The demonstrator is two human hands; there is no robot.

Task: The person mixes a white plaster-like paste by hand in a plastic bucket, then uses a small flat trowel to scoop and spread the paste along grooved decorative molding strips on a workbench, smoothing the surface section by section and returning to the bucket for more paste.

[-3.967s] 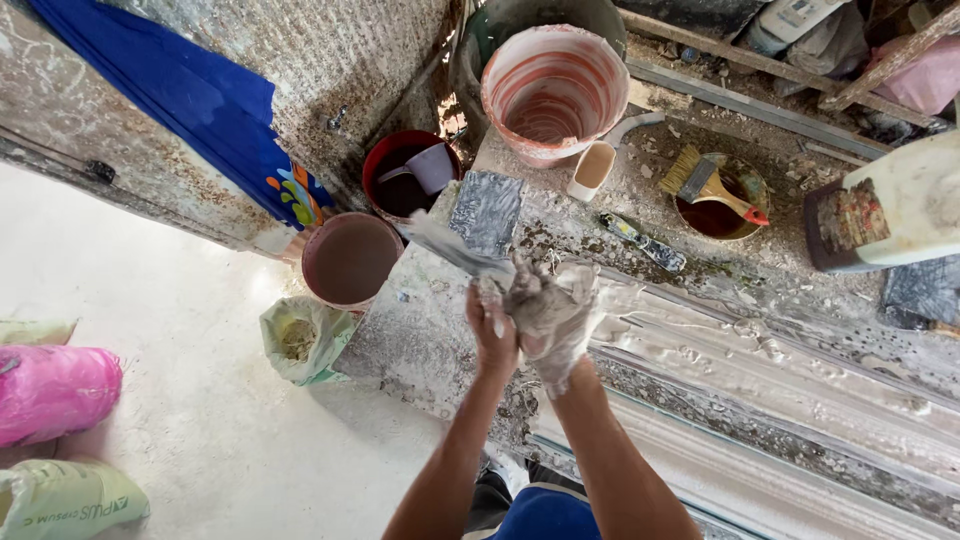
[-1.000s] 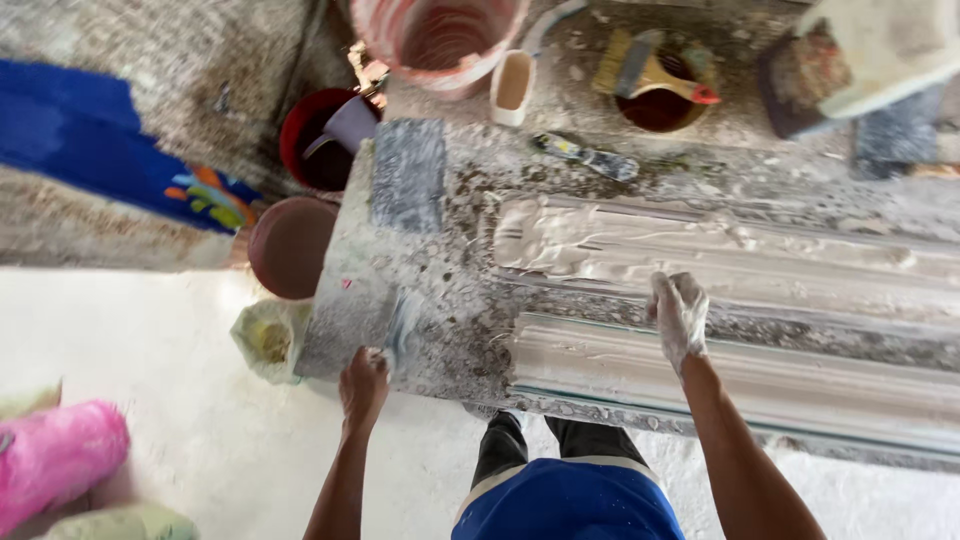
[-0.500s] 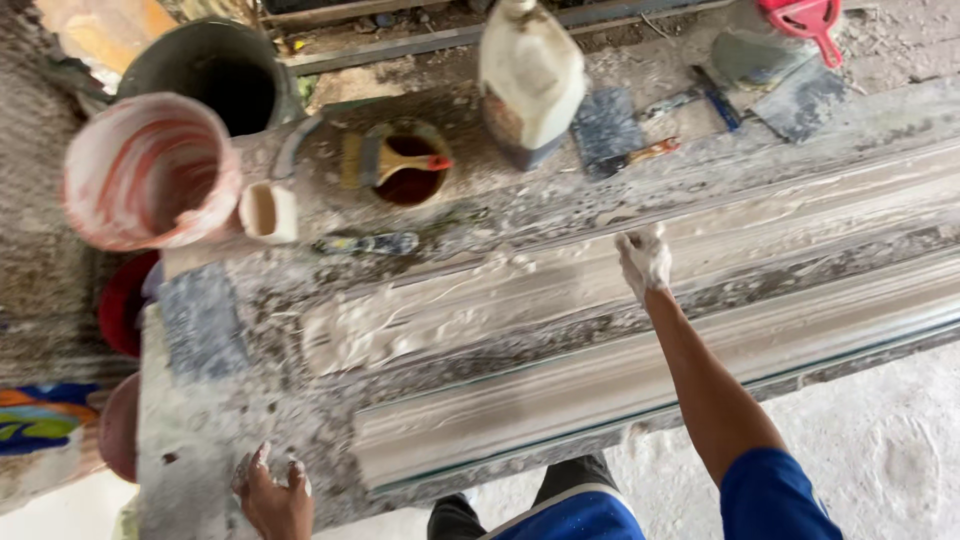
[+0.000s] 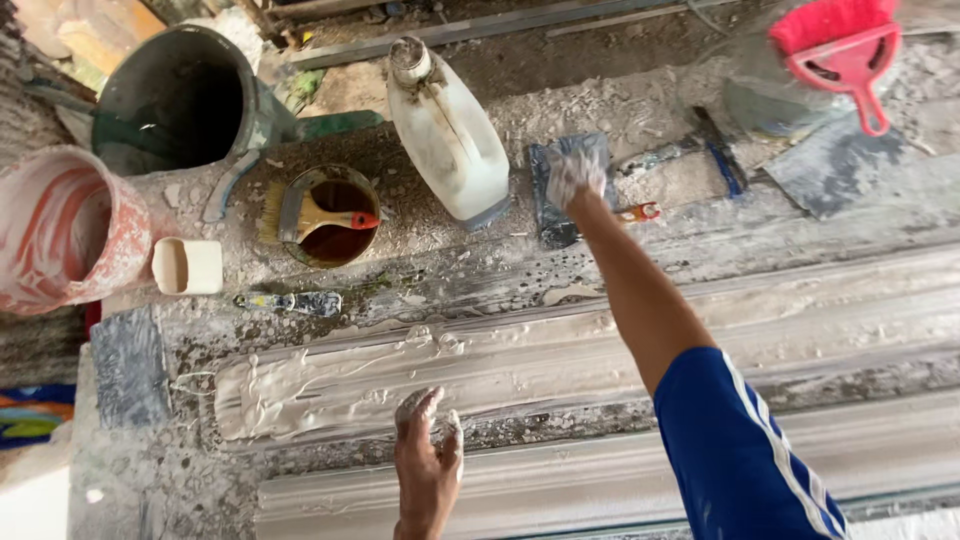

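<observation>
Near the bottom centre, your left hand (image 4: 425,455) rests with its grip spread and plaster-smeared on the wet plaster strip (image 4: 400,375) laid along the table (image 4: 640,120); only that left stretch looks coated, the moulding (image 4: 850,300) to the right looks drier. Farther up, your right hand (image 4: 575,175) touches a grey trowel (image 4: 560,200) beside the white jug (image 4: 450,135); whether that grip has closed, you cannot tell.

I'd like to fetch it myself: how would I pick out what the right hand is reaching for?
Start at the white plastic jug at the back of the bench. Just beside it, the right hand rests on a flat plaster-crusted trowel, dark bluish-grey, broader than the thin tools nearby.
</observation>
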